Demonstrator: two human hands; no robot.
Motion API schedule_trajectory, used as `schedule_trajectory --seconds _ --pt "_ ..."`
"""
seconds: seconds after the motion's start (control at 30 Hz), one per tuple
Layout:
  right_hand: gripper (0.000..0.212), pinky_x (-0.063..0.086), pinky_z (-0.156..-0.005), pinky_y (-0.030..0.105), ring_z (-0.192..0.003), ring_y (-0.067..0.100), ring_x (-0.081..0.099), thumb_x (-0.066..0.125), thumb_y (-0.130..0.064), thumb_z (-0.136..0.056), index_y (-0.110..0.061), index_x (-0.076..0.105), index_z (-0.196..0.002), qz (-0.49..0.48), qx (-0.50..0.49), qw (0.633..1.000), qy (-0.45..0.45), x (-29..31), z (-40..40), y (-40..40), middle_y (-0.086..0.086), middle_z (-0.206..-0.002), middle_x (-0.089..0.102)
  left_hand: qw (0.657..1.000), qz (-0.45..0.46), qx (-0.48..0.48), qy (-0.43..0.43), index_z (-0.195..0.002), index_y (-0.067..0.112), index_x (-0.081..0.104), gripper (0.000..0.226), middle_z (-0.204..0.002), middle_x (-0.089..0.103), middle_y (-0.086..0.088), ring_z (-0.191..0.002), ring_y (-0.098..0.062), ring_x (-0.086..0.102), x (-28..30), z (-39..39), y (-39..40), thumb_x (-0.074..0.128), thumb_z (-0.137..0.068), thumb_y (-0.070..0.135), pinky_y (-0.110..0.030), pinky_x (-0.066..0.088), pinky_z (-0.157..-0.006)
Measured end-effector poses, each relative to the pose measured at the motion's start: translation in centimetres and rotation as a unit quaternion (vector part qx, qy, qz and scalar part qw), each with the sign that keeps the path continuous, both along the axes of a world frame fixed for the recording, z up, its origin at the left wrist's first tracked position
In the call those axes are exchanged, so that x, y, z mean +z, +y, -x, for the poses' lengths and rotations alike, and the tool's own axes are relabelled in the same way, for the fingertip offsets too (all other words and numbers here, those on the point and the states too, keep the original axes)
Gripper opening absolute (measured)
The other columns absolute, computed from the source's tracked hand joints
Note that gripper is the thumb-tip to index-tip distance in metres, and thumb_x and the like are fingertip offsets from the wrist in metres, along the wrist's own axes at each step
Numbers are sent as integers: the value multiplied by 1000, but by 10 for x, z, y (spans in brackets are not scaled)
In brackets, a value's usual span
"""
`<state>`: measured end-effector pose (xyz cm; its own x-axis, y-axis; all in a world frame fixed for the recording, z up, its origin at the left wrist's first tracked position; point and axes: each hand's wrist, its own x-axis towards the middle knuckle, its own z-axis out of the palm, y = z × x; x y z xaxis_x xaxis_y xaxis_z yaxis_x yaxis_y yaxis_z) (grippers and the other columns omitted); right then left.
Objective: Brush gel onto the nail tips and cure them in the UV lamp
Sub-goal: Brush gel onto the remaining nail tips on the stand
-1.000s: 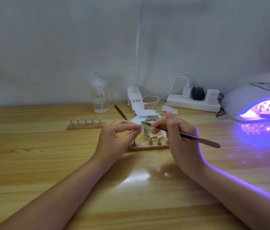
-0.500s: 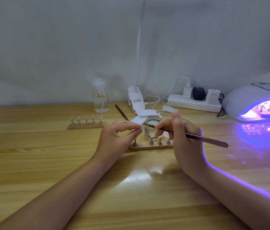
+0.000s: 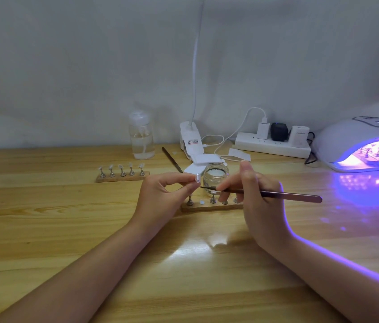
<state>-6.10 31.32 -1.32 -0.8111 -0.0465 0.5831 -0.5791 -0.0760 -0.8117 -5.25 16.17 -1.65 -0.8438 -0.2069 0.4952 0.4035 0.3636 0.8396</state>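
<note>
The bench (image 3: 44, 229) is made of light wood with long lines in it. At the back stand a clear bottle (image 3: 141, 136), a white clip lamp (image 3: 192, 142) and a white power strip (image 3: 272, 145). A wooden stand (image 3: 122, 176) with five small pegs sits on the left. Another wooden stand (image 3: 209, 207) sits in the middle, with a little glass jar (image 3: 215, 175) just behind it. On the right, a white nail lamp (image 3: 346, 136) shines purple light onto the wood.
</note>
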Motion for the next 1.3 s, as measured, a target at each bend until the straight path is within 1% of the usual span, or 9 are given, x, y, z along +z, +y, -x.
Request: schedule_trajectory --seconds 0.13,0.27,0.37,0.5,0.67,0.83,0.93,1.07,1.3 --pt "41 37 -53 8 -54 -1 56 37 -27 -91 -15 67 -65 5 -16 999 27 2 2 -2 1 -56 63 1000 -3 -5 -1 -76 19 73 12 -76 70 7 -74 2 64 -1 0 -1 75 -69 9 -7 45 -70" --pt "40 39 -58 10 -65 9 62 37 -31 -91 -20 67 -66 -18 -14 1000 5 1 2 -3 5 -63 66 1000 1 -8 -1 -74 22 73 12 -76 71 7 -74 -1 65 0 0 0 76 -69 11 -8 46 -69" --pt "41 39 -55 10 -59 11 61 38 -28 -90 -14 67 -65 -6 6 1000 1 0 0 -4 7 -59 65 1000 -1 -12 -2 -75 19 73 10 -76 71 4 -75 -4 66 0 0 -1 75 -69 11 -11 48 -71" --pt "45 38 -53 6 -50 4 57 38 -25 -91 -5 67 -63 5 25 1000 5 -1 -2 -4 -3 -51 63 1000 -4 -21 -4 -78 18 73 13 -78 72 4 -78 -8 66 0 0 -1 74 -70 8 -13 49 -73" --pt "47 36 -50 10 -48 6 55 35 -30 -90 -12 66 -59 18 1 1000 0 1 -1 -1 6 -52 63 1000 -1 -21 3 -75 18 73 12 -76 71 6 -74 -2 64 1 0 -1 75 -69 9 -9 46 -71" --pt "43 38 -54 7 -55 -2 57 35 -28 -91 -15 65 -64 9 -25 1000 9 1 2 -1 -1 -54 64 999 27 -10 27 -70 21 70 15 -75 68 8 -78 -6 63 1 -1 -1 76 -68 8 -11 44 -77" --pt "43 38 -55 8 -56 -1 57 35 -28 -91 -14 65 -64 12 -34 999 2 0 3 0 -1 -54 63 998 35 -12 47 -70 20 68 17 -77 67 6 -78 -3 62 1 -1 -1 75 -68 5 -11 43 -78" --pt "42 37 -53 8 -55 -2 55 36 -27 -92 -15 66 -66 5 -34 999 11 0 3 1 -1 -55 63 999 27 -7 34 -68 25 66 18 -73 67 11 -74 3 61 1 -1 0 76 -69 9 -8 43 -76" --pt "37 36 -56 8 -56 0 55 39 -27 -91 -24 66 -67 -44 -29 998 29 -1 2 -1 -2 -59 64 998 42 -9 39 -70 17 69 12 -73 67 4 -74 -4 60 1 0 0 76 -69 7 -13 44 -75"
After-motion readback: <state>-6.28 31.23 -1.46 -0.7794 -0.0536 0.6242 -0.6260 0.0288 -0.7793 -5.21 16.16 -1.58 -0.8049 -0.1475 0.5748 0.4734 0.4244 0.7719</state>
